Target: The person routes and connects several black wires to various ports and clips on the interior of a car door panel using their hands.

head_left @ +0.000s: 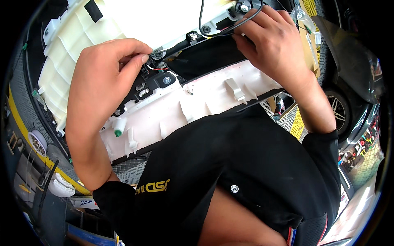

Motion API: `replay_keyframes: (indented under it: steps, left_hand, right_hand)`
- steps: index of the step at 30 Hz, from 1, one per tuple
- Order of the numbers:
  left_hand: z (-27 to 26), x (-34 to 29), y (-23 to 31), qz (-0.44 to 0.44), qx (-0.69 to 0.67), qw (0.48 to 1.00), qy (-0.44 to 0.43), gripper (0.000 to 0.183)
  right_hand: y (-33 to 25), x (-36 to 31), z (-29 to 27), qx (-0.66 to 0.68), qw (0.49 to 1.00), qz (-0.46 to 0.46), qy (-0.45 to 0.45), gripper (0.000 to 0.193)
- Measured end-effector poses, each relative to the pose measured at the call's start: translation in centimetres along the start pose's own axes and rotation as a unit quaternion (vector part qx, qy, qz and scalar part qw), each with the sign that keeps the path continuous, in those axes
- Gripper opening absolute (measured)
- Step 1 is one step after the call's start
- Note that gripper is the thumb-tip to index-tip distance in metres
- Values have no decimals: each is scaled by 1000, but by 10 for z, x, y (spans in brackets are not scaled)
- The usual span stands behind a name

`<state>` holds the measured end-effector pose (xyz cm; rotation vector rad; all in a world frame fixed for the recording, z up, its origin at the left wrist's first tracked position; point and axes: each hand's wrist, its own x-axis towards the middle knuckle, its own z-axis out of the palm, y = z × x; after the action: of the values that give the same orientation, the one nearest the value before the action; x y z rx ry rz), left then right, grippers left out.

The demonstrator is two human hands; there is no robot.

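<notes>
A thin black cable (217,35) loops over the edge of a large cream plastic panel (102,28). My right hand (275,45) is closed around the cable at the upper right, with its fingertips partly hidden. At the panel's lower edge, thumb and forefinger of my left hand (98,82) pinch together on what looks like the cable's other stretch. Just below those fingertips sit a red wire (158,69) and a black bracket with a bolt (166,80). Between my hands runs a dark opening (205,57).
A pale ribbed trim strip (197,100) with clips lies between the opening and my body. A green-tipped white tube (119,126) rests on its left end. On the left stands a bowl of small parts (37,142); a car wheel (338,110) is at right.
</notes>
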<state>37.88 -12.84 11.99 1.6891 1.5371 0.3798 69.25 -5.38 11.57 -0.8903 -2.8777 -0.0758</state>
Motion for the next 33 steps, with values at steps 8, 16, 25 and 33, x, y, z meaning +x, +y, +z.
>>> replay_keyframes:
  steps: [8,16,25,33]
  left_hand:
    - [6,1,7,31,30,998,44,11]
    - [5,1,3,82,106,991,23,12]
    - [18,-4,23,96,209,970,85,11]
    - [35,8,15,146,250,945,152,26]
  right_hand:
    - [4,-3,3,8,1000,7,-9,16]
    - [3,-10,0,0,1000,19,-22,17]
    - [13,-13,1,-2,997,-5,78,23]
    - [29,-25,23,70,992,80,69,26]
